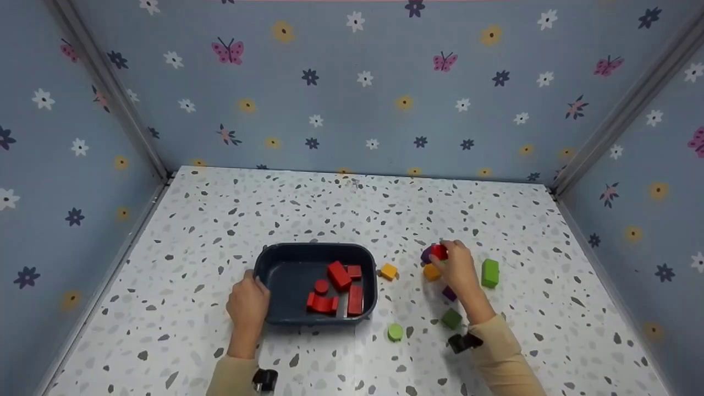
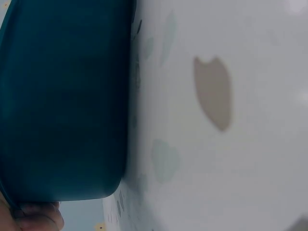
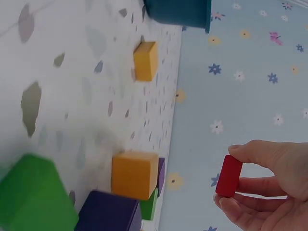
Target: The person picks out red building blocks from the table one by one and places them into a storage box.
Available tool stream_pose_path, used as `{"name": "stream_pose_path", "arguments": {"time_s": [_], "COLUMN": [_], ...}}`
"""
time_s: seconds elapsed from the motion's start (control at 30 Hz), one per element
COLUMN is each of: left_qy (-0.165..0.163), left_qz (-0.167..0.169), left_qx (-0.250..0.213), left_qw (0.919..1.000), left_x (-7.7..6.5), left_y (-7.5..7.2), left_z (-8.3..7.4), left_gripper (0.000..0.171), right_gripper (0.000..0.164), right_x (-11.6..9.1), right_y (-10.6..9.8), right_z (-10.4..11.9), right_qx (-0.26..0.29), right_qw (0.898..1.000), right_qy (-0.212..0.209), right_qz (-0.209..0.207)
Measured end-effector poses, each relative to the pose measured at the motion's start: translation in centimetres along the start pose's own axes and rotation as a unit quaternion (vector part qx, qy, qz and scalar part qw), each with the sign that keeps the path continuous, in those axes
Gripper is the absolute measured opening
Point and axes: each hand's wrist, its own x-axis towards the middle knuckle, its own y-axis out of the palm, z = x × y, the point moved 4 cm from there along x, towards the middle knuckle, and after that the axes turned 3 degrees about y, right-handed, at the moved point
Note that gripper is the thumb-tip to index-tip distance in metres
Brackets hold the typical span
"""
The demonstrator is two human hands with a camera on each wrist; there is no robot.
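Note:
My left hand [image 1: 248,301] grips the left rim of a dark blue plastic tub [image 1: 286,322]; its fingers [image 2: 41,216] show at the tub's edge in the left wrist view. Inside the tub lie several red toy blocks [image 1: 339,276], among them a round one [image 1: 321,286] and an arched one [image 1: 322,303]. Over to the right, my right hand [image 1: 459,268] pinches a red block [image 3: 229,176] between thumb and fingertips, held above the table. Below that hand sit an orange block [image 3: 134,174], purple blocks [image 3: 109,212] and a green block [image 3: 148,204].
A yellow-orange block [image 1: 388,271] stands just right of the tub. Nearer me are a light green round block [image 1: 395,332] and a dark green block [image 1: 451,319]. A bright green block [image 1: 490,273] lies right of my right hand. Patterned walls [image 1: 352,110] enclose the speckled table [image 1: 308,203].

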Motion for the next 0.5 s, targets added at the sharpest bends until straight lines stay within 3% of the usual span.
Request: {"name": "stream_pose_path", "arguments": {"time_s": [0.5], "left_qy": [0.003], "left_qz": [-0.009], "left_qx": [-0.001], "left_qw": [1.0], "left_x": [0.0], "left_y": [0.0], "left_z": [0.0], "left_gripper": [0.017], "right_gripper": [0.036], "right_x": [-2.0], "right_y": [1.5], "right_z": [3.7], "right_qx": [0.023], "right_qw": [0.999], "right_qy": [-0.04], "right_qz": [-0.007]}}
